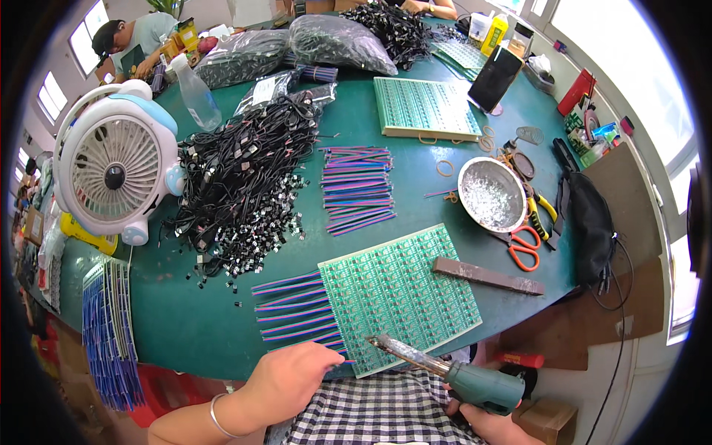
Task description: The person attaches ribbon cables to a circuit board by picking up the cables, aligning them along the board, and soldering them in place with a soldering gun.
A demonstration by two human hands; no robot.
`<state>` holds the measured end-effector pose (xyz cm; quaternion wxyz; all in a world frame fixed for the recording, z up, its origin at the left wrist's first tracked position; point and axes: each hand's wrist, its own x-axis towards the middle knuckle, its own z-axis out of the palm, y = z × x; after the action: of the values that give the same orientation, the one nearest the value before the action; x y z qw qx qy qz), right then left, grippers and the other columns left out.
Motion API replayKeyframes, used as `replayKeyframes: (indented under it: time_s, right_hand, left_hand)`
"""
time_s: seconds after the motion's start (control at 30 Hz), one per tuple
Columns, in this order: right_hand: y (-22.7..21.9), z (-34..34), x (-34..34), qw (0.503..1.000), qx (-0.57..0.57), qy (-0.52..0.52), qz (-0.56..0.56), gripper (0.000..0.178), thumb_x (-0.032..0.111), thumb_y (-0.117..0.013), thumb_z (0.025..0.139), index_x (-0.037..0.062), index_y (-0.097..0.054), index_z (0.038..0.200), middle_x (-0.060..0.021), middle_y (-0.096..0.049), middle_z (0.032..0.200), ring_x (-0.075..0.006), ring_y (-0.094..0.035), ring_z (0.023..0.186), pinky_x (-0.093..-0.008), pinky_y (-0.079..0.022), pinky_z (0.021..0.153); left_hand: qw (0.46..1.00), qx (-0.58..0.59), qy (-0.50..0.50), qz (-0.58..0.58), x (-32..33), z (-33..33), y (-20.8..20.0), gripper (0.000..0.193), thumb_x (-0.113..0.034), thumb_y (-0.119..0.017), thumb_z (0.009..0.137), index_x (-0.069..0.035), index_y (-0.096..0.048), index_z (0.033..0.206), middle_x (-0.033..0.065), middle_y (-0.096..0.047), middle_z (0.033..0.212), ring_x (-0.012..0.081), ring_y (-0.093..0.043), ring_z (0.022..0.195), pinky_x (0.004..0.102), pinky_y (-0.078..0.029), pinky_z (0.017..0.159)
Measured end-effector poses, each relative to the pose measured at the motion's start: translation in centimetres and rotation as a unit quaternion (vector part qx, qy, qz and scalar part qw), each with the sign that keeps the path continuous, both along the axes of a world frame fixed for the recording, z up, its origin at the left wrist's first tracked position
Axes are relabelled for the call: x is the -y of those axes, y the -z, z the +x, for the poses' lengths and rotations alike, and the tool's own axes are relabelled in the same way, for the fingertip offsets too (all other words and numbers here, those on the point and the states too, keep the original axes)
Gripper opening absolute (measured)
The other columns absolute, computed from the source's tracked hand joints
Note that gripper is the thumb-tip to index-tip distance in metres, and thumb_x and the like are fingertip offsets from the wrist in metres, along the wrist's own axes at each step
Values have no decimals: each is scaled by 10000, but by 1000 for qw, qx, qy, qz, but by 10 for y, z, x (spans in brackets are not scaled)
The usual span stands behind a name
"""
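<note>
A green circuit board panel (404, 297) lies near the table's front edge, with several striped ribbon wires (295, 302) running out from its left side. My left hand (293, 377) pinches a short ribbon wire (347, 362) at the panel's lower left corner. In my right hand (486, 424) is a soldering iron (482, 387) with a green handle, mostly gripped from below. Its dark, crusted tip (380, 341) is over the lower part of the panel; whether it touches, I cannot tell. A brown bar (489, 276) rests across the panel's right edge.
Beyond the panel lie bundled ribbon wires (360, 189), a heap of black cables (245, 178) and stacked panels (426, 107). A metal bowl (463, 189) of silvery bits, orange-handled scissors (525, 252) and pliers (547, 215) sit right. A fan (115, 148) stands left; a person (141, 44) works far left.
</note>
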<state>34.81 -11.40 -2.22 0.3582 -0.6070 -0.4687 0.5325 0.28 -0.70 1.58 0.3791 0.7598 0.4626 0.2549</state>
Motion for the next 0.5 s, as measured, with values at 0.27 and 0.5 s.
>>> replayKeyframes:
  time_s: [0.27,0.5]
  right_hand:
    - [-19,3,-3,988,104,-95,64,438,111,-816,840,6,-641,1228,-145,-682,1175,-285,-659,1026,-400,-525,897]
    - [-20,2,-17,956,180,-184,139,410,114,-799,859,3,-645,1223,-159,-685,1165,-296,-661,1029,-398,-526,899]
  left_hand:
    - [975,-96,-4,201,12,7,21,273,-61,-714,775,-68,-717,1048,54,-673,946,228,-676,767,353,-547,619]
    - [971,-94,-24,218,12,9,29,282,-93,-731,748,-83,-739,1029,31,-665,919,204,-665,718,339,-529,557]
